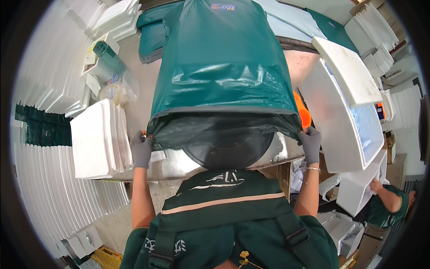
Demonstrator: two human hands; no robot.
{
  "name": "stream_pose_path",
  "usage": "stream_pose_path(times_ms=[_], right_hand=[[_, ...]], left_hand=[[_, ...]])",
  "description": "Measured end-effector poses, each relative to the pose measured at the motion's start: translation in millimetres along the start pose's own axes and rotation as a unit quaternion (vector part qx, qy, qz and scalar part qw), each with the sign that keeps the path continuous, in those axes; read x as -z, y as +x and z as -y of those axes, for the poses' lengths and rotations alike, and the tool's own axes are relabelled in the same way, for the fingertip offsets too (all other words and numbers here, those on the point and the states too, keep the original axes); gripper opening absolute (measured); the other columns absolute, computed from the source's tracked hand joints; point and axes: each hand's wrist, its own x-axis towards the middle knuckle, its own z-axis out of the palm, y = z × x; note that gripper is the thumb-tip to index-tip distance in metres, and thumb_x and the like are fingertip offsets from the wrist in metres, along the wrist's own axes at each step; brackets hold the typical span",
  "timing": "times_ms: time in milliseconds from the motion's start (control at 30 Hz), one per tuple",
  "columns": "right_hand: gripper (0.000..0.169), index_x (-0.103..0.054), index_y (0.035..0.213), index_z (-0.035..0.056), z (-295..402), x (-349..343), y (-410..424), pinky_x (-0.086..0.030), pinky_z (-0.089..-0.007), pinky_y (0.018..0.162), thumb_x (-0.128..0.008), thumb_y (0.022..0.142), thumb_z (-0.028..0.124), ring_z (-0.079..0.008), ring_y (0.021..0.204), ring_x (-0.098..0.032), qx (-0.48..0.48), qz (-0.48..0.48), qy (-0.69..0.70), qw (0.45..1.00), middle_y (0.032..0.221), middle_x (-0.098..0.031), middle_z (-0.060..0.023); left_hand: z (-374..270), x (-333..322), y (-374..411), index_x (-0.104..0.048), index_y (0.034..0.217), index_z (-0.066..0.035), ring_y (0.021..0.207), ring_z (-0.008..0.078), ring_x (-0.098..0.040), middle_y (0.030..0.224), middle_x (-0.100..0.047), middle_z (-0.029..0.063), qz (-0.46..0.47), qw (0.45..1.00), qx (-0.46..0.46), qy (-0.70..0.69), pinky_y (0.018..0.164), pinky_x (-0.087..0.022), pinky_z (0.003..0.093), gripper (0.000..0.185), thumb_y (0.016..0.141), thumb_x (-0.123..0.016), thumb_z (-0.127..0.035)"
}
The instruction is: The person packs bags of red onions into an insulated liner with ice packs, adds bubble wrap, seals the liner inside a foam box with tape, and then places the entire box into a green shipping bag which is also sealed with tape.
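Note:
A large green plastic mailing bag (228, 80) lies across the table with its dark-lined mouth towards me, spread wide. My left hand (141, 148), in a grey glove with bare fingertips, pinches the left corner of the mouth. The right corner is gripped by my right hand (310, 143), gloved the same way. Beneath the mouth a round black disc (231, 154) rests on the table's near edge, partly covered by the bag. What the bag holds, if anything, is hidden.
White foam sheets (94, 141) stand at the left by a green bottle (109, 56). At the right are an orange object (303, 112), a foam box (329, 117) and its tilted lid (347, 72). A co-worker (386, 205) handles a white box at the lower right.

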Motion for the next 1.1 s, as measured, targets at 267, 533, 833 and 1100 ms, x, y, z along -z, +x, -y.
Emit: stream_pose_path(times_ms=[267,533,833,1100], right_hand=[[0.009,-0.06,0.071,-0.0013,-14.4,57.1,-41.0,-0.043,-0.0302,0.048,-0.062,0.07,0.008,-0.0136,0.049,-0.053,0.044,-0.095,-0.155,0.982,0.057,-0.058,-0.0074],[0.009,-0.062,0.087,0.0005,131.2,16.1,-93.7,-0.044,-0.0229,0.063,-0.063,0.079,0.005,-0.0104,0.073,-0.057,0.173,0.131,0.113,0.97,0.08,-0.062,-0.0042],[0.016,-0.06,0.087,0.0023,231.9,-210.6,-124.9,-0.047,-0.0367,0.07,-0.068,0.076,0.01,-0.0299,0.079,-0.059,0.384,0.344,0.193,0.835,0.081,-0.059,-0.0126],[0.004,-0.054,0.08,0.002,197.5,-176.3,-118.2,-0.044,-0.0305,0.059,-0.059,0.079,0.003,-0.0139,0.064,-0.052,0.182,0.366,0.307,0.86,0.072,-0.056,-0.0074]], left_hand=[[-2.6,21.5,-31.6,-0.059,0.08,0.0,0.049,0.0085,-0.052,0.064,-0.055,0.0014,0.014,0.985,0.085,-0.15,0.046,-0.044,0.0233,0.009,0.085,-0.063,-0.007],[-34.8,36.5,-56.2,-0.061,0.089,-0.001,0.071,0.0125,-0.063,0.078,-0.063,0.0044,0.139,0.957,0.059,-0.249,0.068,-0.051,0.0248,0.009,0.083,-0.061,-0.007],[-60.0,22.3,-64.6,-0.06,0.094,0.003,0.074,0.0122,-0.062,0.08,-0.064,0.0064,0.184,0.955,0.001,-0.232,0.068,-0.049,0.0245,0.01,0.088,-0.061,-0.005],[-50.1,32.2,-64.1,-0.057,0.089,0.003,0.075,0.012,-0.061,0.078,-0.061,0.0069,0.192,0.96,-0.006,-0.206,0.069,-0.049,0.0244,0.007,0.089,-0.059,-0.004]])
